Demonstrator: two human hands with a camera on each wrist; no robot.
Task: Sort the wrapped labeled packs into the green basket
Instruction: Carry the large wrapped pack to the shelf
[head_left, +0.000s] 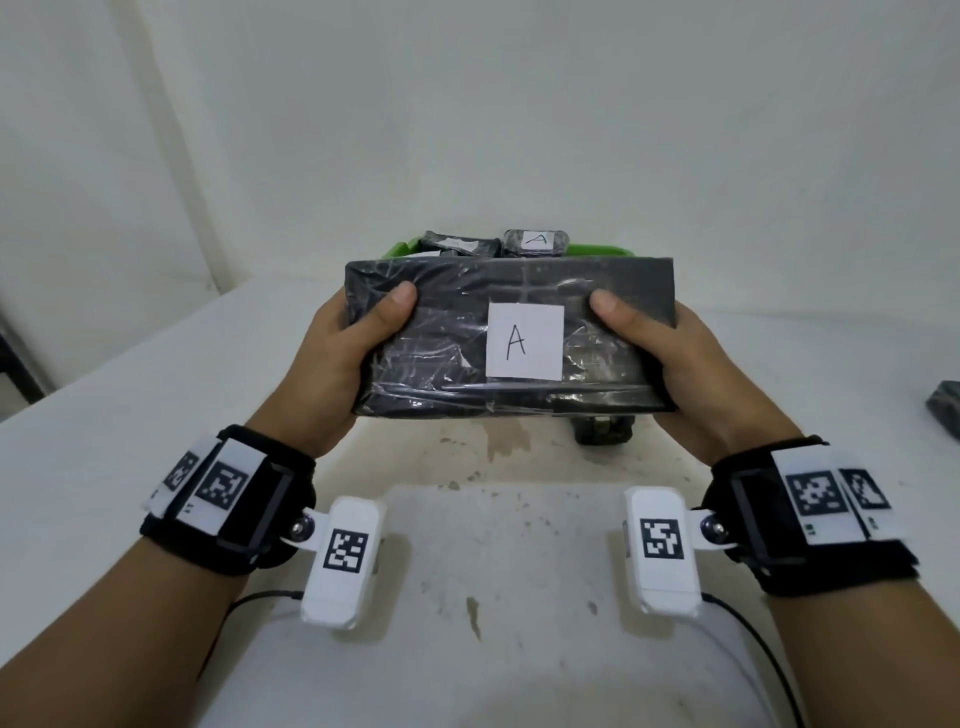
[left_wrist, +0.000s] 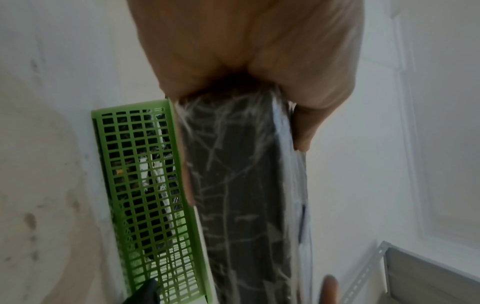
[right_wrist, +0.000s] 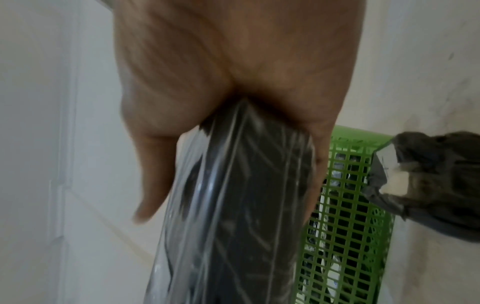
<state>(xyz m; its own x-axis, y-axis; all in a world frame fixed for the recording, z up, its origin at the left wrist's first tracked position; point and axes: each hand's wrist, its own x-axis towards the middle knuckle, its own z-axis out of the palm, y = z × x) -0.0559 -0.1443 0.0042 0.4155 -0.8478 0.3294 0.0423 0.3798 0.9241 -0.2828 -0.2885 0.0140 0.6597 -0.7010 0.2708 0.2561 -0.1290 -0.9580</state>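
A large black pack (head_left: 452, 332) wrapped in clear film, with a white label marked A (head_left: 524, 340), is held up above the table in front of the green basket (head_left: 402, 248). My left hand (head_left: 353, 343) grips its left end, thumb on top. My right hand (head_left: 660, 348) grips its right end the same way. The basket (left_wrist: 145, 185) holds several wrapped packs; one at the back shows an A label (head_left: 536, 240). The wrist views show the pack's edge (right_wrist: 246, 205) between thumb and fingers, with the basket's mesh wall (right_wrist: 345, 226) behind it.
A small dark wrapped pack (head_left: 602, 428) lies on the white table just below the held pack, also seen beside the basket (right_wrist: 436, 185). Another dark pack (head_left: 945, 408) sits at the right edge. A white wall rises behind the table.
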